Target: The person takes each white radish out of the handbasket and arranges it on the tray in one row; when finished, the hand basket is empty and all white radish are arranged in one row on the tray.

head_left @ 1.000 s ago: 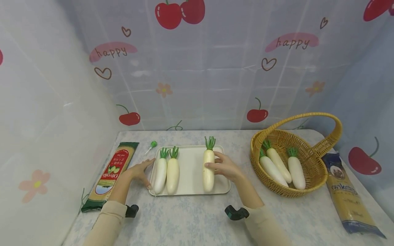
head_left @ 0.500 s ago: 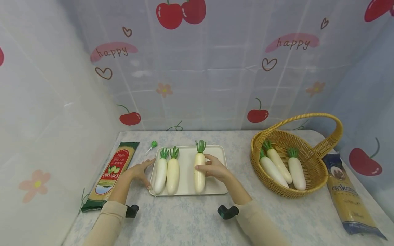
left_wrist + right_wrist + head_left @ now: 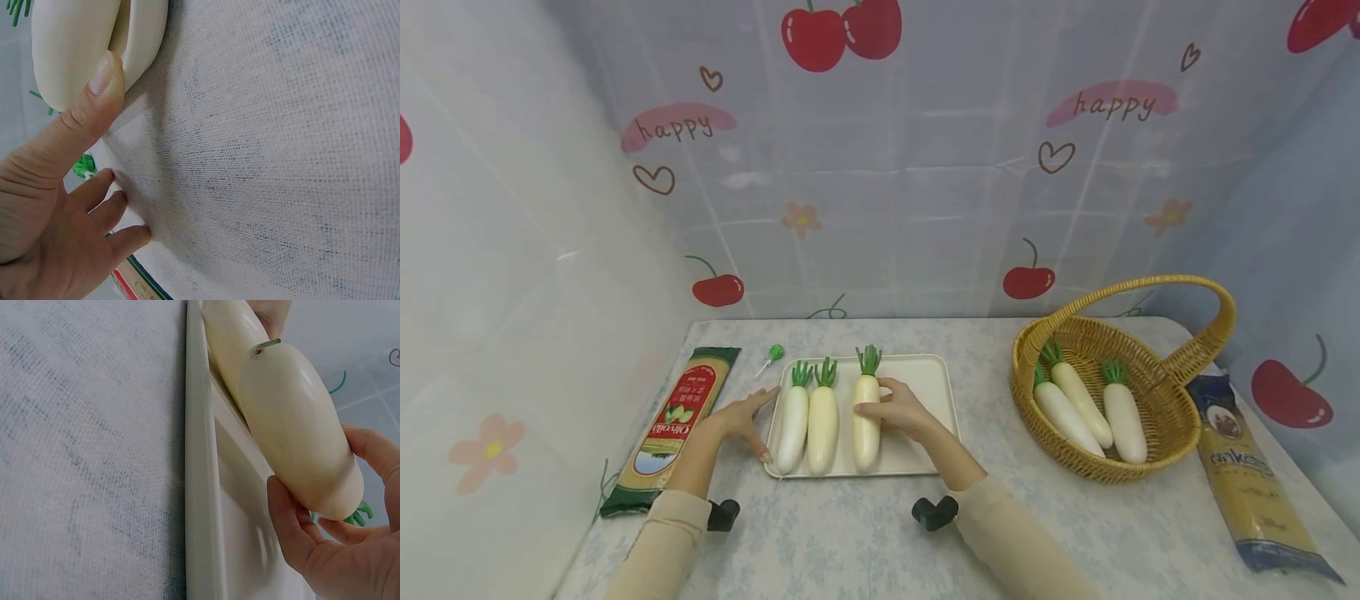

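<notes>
My right hand (image 3: 901, 410) grips a white radish (image 3: 866, 425) with a green top, thumb on one side and fingers on the other. In the right wrist view this radish (image 3: 297, 425) hangs over the cream tray (image 3: 203, 487), tilted. Two more radishes lie side by side at the tray's left end, a whiter one (image 3: 792, 429) and a creamier one (image 3: 822, 429). My left hand (image 3: 739, 423) rests at the tray's left edge, its fingers spread and holding nothing. In the left wrist view the left thumb (image 3: 103, 84) is beside the nearest radish (image 3: 69, 56); whether it touches is unclear.
A wicker basket (image 3: 1180, 433) with a tall handle stands at the right, with several radishes in it. Beyond it lies a yellow pasta packet (image 3: 1255, 492). At the left are a green-and-red packet (image 3: 673, 417) and a green lollipop (image 3: 776, 352). A printed curtain (image 3: 880, 208) hangs behind.
My right hand has carried its radish leftward across the tray, closer to the two radishes there. The left hand has stayed at the tray's left edge.
</notes>
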`<state>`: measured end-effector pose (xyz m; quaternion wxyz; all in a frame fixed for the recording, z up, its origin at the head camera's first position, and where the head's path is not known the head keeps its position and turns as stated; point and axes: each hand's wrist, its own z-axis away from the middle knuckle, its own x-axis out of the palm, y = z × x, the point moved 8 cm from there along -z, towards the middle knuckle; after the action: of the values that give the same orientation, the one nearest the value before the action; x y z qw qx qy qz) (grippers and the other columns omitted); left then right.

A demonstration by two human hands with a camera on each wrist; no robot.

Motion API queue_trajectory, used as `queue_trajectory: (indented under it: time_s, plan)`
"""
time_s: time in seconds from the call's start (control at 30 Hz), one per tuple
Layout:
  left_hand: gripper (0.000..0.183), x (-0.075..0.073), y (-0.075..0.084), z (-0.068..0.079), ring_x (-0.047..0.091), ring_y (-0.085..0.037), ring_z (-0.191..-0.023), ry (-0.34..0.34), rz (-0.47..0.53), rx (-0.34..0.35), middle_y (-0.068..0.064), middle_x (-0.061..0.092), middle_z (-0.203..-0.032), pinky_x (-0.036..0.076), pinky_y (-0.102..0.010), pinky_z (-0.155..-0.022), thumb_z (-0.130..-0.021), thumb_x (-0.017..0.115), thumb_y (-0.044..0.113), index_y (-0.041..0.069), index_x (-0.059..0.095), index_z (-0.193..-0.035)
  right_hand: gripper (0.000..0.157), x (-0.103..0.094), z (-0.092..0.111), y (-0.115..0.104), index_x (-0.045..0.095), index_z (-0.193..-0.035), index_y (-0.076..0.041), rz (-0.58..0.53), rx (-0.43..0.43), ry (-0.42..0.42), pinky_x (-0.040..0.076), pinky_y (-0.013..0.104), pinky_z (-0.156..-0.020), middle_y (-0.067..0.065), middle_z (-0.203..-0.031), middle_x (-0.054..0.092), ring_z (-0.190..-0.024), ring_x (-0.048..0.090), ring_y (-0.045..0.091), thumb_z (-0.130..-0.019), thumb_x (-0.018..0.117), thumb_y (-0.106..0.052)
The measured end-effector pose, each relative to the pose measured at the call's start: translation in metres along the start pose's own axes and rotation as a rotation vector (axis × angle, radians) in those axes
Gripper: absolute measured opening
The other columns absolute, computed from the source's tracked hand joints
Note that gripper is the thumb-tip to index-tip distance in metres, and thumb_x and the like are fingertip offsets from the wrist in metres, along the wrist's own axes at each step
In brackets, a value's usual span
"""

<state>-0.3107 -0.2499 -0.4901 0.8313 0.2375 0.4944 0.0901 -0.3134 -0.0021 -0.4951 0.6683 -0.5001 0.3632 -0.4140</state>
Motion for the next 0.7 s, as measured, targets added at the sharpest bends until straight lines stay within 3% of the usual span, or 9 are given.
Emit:
queue_trajectory:
  time_s: [0.47,0.7]
  plan:
    - [0.120,0.000,0.000,0.000,0.014,-0.053,-0.135,-0.004,-0.014,-0.016,-0.031,0.013,-0.151,0.020,-0.065,-0.106,-0.054,0.092,0.017,0.005,0.020,-0.149,0.077,0.014,-0.009,0.003,0.030,-0.142,0.007,0.039,0.023,0.030,0.057,0.040,-0.069,0.025,-0.107,0.061,-0.084,0.066,0.027,-0.081,0.071,-0.016]
    - [0.120,0.000,0.000,0.000,0.013,-0.054,-0.135,-0.006,-0.019,0.000,-0.033,0.012,-0.150,0.020,-0.066,-0.105,-0.054,0.092,0.018,0.003,0.020,-0.149,0.078,0.017,-0.008,0.000,0.036,-0.139,0.005,0.109,0.034,0.117,0.057,0.036,-0.065,0.027,-0.119,0.054,-0.088,0.064,0.028,-0.077,0.076,-0.022]
